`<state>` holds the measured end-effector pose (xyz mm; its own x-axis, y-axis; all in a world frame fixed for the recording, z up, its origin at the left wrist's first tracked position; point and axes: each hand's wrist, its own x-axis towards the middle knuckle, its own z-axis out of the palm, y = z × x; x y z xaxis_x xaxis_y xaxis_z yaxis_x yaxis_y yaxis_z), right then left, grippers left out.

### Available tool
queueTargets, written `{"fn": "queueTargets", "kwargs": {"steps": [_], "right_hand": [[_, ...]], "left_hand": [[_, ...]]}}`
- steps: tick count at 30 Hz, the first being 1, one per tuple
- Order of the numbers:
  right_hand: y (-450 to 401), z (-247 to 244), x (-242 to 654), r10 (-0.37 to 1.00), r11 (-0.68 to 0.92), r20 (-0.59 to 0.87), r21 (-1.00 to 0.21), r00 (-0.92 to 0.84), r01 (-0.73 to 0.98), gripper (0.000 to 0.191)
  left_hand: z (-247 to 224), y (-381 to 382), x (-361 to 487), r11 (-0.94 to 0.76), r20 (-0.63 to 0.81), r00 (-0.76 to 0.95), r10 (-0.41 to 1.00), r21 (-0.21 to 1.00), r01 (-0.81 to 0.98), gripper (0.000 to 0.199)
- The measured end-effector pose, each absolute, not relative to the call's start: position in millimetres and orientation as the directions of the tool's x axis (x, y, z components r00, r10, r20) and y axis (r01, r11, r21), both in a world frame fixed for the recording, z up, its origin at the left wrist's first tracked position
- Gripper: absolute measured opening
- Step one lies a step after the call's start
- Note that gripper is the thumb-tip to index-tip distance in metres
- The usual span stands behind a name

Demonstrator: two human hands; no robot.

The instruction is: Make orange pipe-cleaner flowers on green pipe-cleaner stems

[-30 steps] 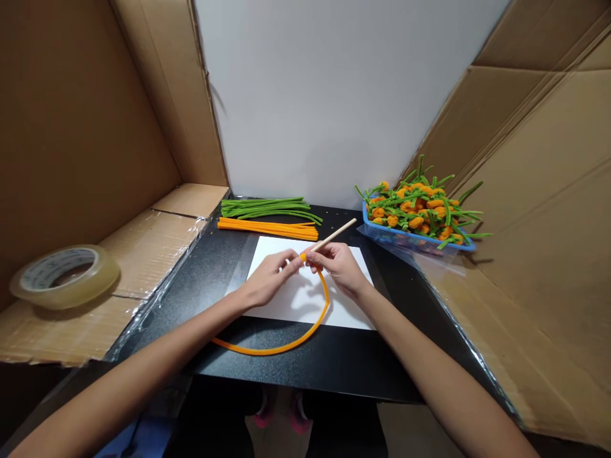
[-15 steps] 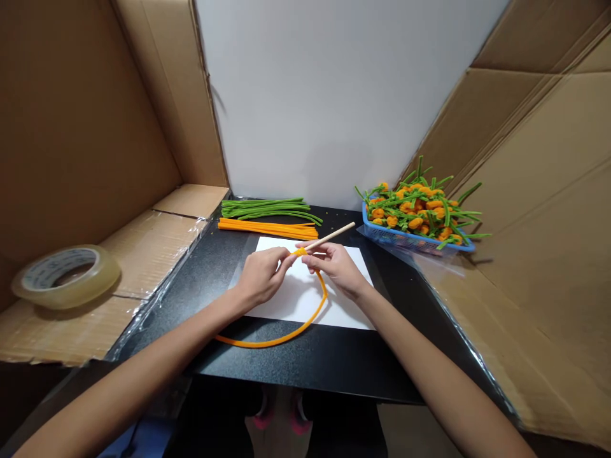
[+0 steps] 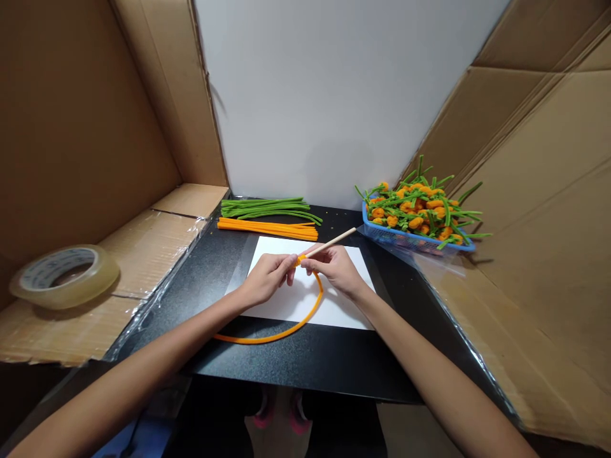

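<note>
An orange pipe cleaner is coiled around one end of a thin wooden stick, and its loose length curves down and left over the table. My left hand pinches the orange coil from the left, fingers closed. From the other side my right hand closes its thumb and fingers around the coil and the stick's lower end. The stick slants up to the right above my right hand. Both hands are over a white sheet of paper. My fingers hide part of the coil.
Behind the paper lie bundles of green pipe cleaners and orange pipe cleaners. A blue basket at the back right holds many orange-and-green pieces. A roll of clear tape rests on cardboard at left. Cardboard walls flank the black table.
Both hands have dropped slightly with the coil. The left fingers have shifted around it, and the stick lies a little flatter. The loose pipe cleaner loop has moved slightly left.
</note>
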<state>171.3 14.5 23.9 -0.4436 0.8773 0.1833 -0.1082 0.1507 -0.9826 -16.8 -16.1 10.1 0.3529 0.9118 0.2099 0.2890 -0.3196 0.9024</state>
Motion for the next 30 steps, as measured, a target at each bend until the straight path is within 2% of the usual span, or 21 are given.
{"fn": "queueTargets", "kwargs": {"steps": [3, 8, 14, 18, 22, 24, 26, 30], "right_hand": [[14, 25, 171, 0.866, 0.168, 0.203, -0.979, -0.458, -0.115, 0.026], [12, 25, 169, 0.865, 0.18, 0.217, -0.976, -0.453, -0.125, 0.028], [9, 22, 163, 0.893, 0.166, 0.187, -0.982, -0.408, -0.087, 0.03], [9, 18, 163, 0.89, 0.165, 0.193, -0.981, -0.414, -0.102, 0.031], [9, 16, 164, 0.877, 0.143, 0.188, -0.981, -0.443, -0.134, 0.032], [9, 16, 163, 0.885, 0.147, 0.181, -0.983, -0.428, -0.112, 0.032], [10, 17, 162, 0.903, 0.149, 0.172, -0.985, -0.393, -0.089, 0.031], [12, 16, 161, 0.952, 0.076, 0.105, -0.991, -0.288, -0.112, 0.031]], "left_hand": [[9, -13, -16, -0.192, 0.117, 0.376, 0.919, 0.967, 0.167, 0.06], [10, -13, -12, -0.072, 0.046, 0.427, 0.903, 0.996, 0.047, 0.059], [4, -16, -7, -0.135, 0.121, 0.223, 0.967, 0.99, 0.049, 0.06], [1, -14, -7, -0.114, 0.097, 0.279, 0.955, 0.992, 0.046, 0.06], [4, -12, -11, -0.2, 0.142, 0.343, 0.929, 0.97, 0.139, 0.06], [7, -12, -14, -0.299, 0.191, 0.375, 0.907, 0.919, 0.256, 0.059], [10, -13, -18, -0.415, 0.27, 0.366, 0.89, 0.812, 0.41, 0.055], [11, -11, -26, -0.58, 0.514, 0.338, 0.789, 0.439, 0.686, 0.039]]}}
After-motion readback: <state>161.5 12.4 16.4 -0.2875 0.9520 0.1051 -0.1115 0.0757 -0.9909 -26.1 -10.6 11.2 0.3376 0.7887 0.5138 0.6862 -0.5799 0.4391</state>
